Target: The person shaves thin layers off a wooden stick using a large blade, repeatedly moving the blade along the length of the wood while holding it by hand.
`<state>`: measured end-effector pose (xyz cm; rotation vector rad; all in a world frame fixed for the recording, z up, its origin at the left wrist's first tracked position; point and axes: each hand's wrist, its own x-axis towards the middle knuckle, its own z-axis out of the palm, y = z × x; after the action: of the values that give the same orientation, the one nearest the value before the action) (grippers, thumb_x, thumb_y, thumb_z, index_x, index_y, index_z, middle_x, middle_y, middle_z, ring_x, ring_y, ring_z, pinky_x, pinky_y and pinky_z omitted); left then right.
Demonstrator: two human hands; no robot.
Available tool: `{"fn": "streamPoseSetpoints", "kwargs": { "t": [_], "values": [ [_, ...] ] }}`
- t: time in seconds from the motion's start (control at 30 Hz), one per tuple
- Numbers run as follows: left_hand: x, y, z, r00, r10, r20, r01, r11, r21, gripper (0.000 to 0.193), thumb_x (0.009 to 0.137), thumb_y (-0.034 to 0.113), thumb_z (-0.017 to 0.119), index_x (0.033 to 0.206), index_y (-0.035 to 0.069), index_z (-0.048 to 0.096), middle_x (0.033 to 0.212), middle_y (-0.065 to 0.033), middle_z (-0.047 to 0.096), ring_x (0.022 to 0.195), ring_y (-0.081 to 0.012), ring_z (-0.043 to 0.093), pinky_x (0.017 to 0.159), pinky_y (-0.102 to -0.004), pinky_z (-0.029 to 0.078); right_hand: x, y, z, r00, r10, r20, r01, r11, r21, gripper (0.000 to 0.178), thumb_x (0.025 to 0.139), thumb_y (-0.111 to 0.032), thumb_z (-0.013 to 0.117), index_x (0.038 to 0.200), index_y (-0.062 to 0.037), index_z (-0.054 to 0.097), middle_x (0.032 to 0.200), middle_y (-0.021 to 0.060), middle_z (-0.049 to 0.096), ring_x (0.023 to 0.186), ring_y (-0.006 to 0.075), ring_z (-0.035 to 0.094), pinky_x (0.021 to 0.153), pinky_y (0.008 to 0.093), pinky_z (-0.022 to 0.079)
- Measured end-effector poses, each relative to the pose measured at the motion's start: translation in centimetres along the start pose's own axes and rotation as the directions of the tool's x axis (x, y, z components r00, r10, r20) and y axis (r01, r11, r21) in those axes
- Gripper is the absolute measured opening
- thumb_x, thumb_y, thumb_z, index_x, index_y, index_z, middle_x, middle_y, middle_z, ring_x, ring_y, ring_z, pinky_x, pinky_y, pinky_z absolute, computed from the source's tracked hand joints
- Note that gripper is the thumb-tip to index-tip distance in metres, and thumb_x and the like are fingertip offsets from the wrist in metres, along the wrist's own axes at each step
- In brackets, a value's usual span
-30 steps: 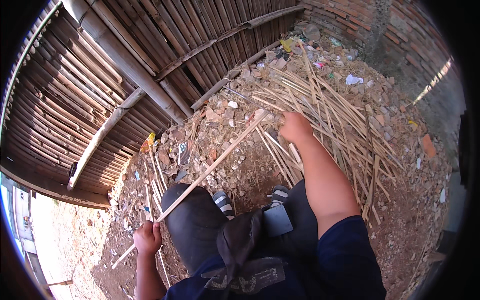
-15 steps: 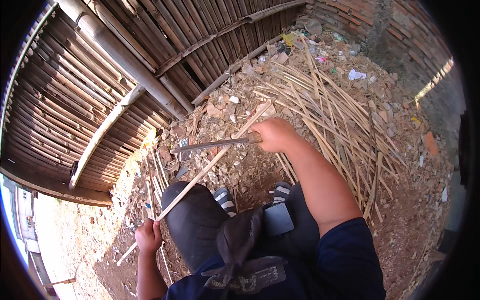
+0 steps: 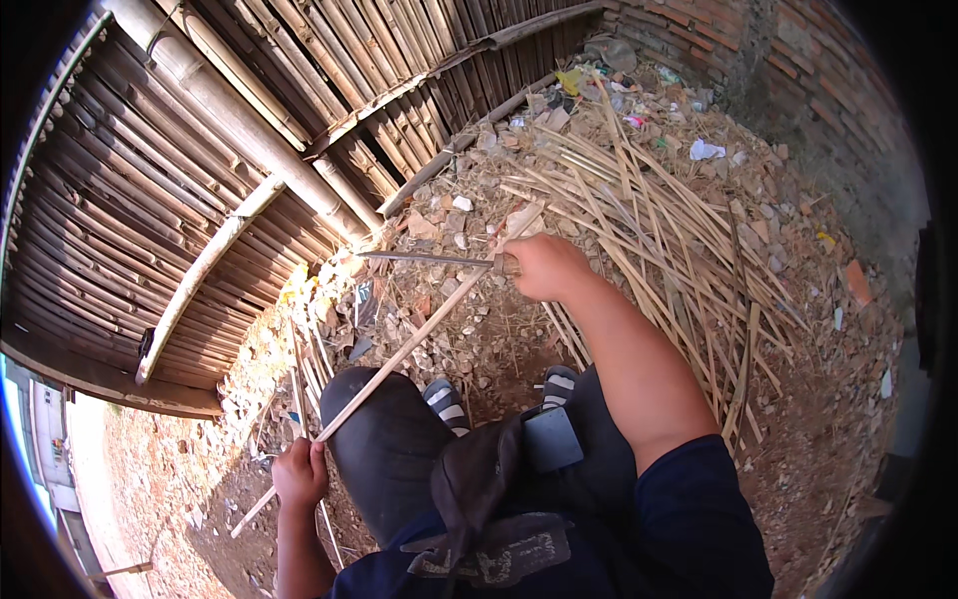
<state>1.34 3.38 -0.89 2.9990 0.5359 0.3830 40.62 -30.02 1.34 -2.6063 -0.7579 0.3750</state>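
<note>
A long pale bamboo strip (image 3: 399,356) slants across my bent left knee, from lower left up to the right. Near its lower end my left hand (image 3: 299,473) is closed round it, with a short end sticking out beyond the fist. My right hand (image 3: 546,268) grips the handle of a long knife (image 3: 424,260) close to the strip's upper end. The blade points left and crosses the strip just in front of my fist. Whether the edge bites into the strip I cannot tell.
A heap of bamboo strips (image 3: 669,240) lies on the rubble to the right. Several more strips (image 3: 311,359) lie beside my left knee. A bamboo-slat wall (image 3: 190,200) rises at the left, a brick wall (image 3: 788,80) at the far right. A dark flat object (image 3: 552,440) rests on my lap.
The blade has turned, so its tip is higher and farther away than before. My left hand still holds the strip in nearly the same place.
</note>
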Motion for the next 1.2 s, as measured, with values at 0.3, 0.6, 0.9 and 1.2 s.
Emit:
{"fn": "streamPoseSetpoints", "kwargs": {
  "t": [0.3,0.6,0.9,1.2],
  "values": [
    [0.0,-0.9,0.1,0.999,-0.011,0.029,0.011,1.0,0.0,0.035,0.101,0.031,0.059,0.076,0.007,0.053,0.064,-0.0192,0.06,0.057,-0.0439,0.06,0.052,-0.053,0.045,1.7,8.2,1.1,0.972,0.222,-0.073,-0.199,0.949,0.245,0.04,0.079,-0.015,0.071,0.119,-0.0088,0.07,0.111,0.0186,0.073,0.107,0.0366,0.069,0.092,0.0444,0.055],
    [0.4,0.2,0.3,0.999,-0.027,0.047,0.027,1.0,-0.002,0.036,0.101,0.032,0.058,0.076,0.007,0.053,0.063,-0.0192,0.059,0.058,-0.0446,0.06,0.052,-0.0535,0.045,0.4,4.0,-1.7,0.973,0.219,-0.07,-0.208,0.968,0.138,0.046,0.081,-0.009,0.063,0.126,-0.0117,0.069,0.119,0.0195,0.071,0.113,0.0375,0.067,0.097,0.047,0.054],
    [-0.8,-1.8,0.9,0.999,-0.019,0.034,0.02,0.999,-0.04,0.037,0.102,0.03,0.056,0.074,0.007,0.052,0.062,-0.0208,0.058,0.058,-0.0464,0.058,0.054,-0.0552,0.044,-0.3,1.5,-1.3,0.995,-0.078,0.066,0.082,0.995,-0.058,0.037,0.077,-0.009,0.066,0.114,-0.0144,0.071,0.111,0.0169,0.072,0.108,0.0353,0.069,0.092,0.0477,0.055],
    [-1.5,-2.7,0.7,0.998,-0.063,0.029,0.063,0.998,0.024,0.035,0.101,0.028,0.057,0.075,0.006,0.052,0.064,-0.0206,0.059,0.059,-0.0456,0.06,0.054,-0.0555,0.044,0.8,6.1,-1.3,0.959,0.239,-0.151,-0.218,0.966,0.141,0.046,0.079,-0.013,0.069,0.125,-0.0082,0.069,0.119,0.0221,0.07,0.112,0.039,0.067,0.096,0.046,0.053]
  ]
}}
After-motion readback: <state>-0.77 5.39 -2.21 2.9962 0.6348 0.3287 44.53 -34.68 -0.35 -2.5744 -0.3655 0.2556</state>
